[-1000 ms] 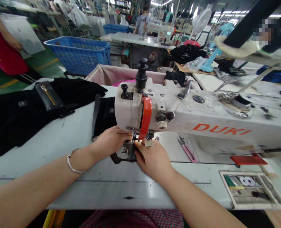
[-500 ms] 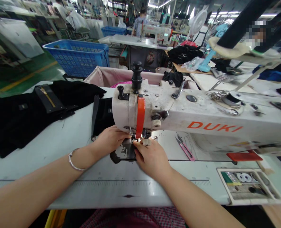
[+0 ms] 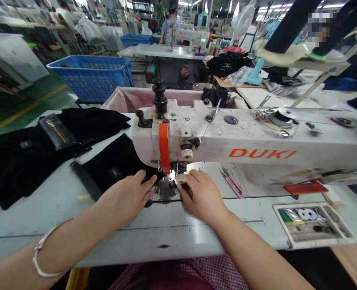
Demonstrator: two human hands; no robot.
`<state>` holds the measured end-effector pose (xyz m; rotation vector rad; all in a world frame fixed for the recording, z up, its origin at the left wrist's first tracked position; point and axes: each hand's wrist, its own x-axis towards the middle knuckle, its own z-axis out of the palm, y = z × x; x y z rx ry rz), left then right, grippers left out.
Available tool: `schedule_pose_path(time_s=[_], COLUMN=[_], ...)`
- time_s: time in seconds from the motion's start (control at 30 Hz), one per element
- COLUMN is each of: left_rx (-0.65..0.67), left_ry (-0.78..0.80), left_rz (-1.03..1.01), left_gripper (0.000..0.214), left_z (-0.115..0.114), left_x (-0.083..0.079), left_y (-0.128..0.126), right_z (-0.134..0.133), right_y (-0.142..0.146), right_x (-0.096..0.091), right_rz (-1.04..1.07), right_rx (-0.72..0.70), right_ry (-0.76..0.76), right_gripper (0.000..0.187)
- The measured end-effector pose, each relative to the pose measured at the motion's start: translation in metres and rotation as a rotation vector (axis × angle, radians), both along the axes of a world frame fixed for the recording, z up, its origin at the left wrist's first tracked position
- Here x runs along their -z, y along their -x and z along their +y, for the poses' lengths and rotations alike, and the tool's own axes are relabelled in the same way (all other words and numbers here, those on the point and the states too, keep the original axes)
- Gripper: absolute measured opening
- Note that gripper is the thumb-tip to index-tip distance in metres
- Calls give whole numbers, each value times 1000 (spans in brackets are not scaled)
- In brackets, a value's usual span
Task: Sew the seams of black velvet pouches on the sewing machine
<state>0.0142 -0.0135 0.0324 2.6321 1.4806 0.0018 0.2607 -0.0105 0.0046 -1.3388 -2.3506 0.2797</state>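
My left hand (image 3: 126,199) is left of the needle area, its fingers apart and lying at the edge of a black fabric piece (image 3: 113,155). That piece has a small label and a dark band along its left side; its right end reaches the sewing machine (image 3: 214,137). Close to the presser foot, my right hand (image 3: 204,195) has curled fingers, with the thumb near the needle plate (image 3: 166,191). Whatever its fingertips hold, if anything, is hidden. Pink-handled thread snips (image 3: 233,184) lie to its right.
Another black garment (image 3: 18,157) with a zipped dark panel (image 3: 57,131) covers the table's left. A parts tray (image 3: 314,223) is set in at the right. Behind the machine are a pink cloth-lined bin (image 3: 126,96) and a blue basket (image 3: 90,76). A person stands farther back.
The black fabric has swung out left and toward me from behind the machine head. My left hand has moved left and nearer, away from the needle. My right hand stays by the presser foot.
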Motion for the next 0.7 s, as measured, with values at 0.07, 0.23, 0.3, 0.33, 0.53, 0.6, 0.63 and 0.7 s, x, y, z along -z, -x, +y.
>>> schedule_pose_path(time_s=[0.07,0.23,0.3,0.33,0.53,0.6,0.63,0.7], left_rx=[7,161,183,184,169,188,197,201], left_ry=[136,63,-30,-66,-117,-103,-93,-65], left_rz=[44,-111,-185,-213,-251,-244,-241,-240], left_gripper=[45,39,40,42,47,46,46,46], left_z=[-10,-24,-31,-36,-45,-36,-31,-22], left_x=[-8,-2,9,15,29,29,29,28], left_y=[-4,-9,-9,-9,-10,-7,-5,-1], right_z=[5,12,8,4,-10,-9,-9,-12], right_y=[2,5,2,1,3,5,6,5], right_x=[4,10,10,10,12,13,12,10], right_rz=[43,70,81,85,46,41,44,69], right_rx=[13,22,-58,-121,-362,-344,-336,-312], right_ry=[-10,-69,-99,-117,-117,-105,-98,-70], right_gripper=[5,12,14,16,21,21,22,25])
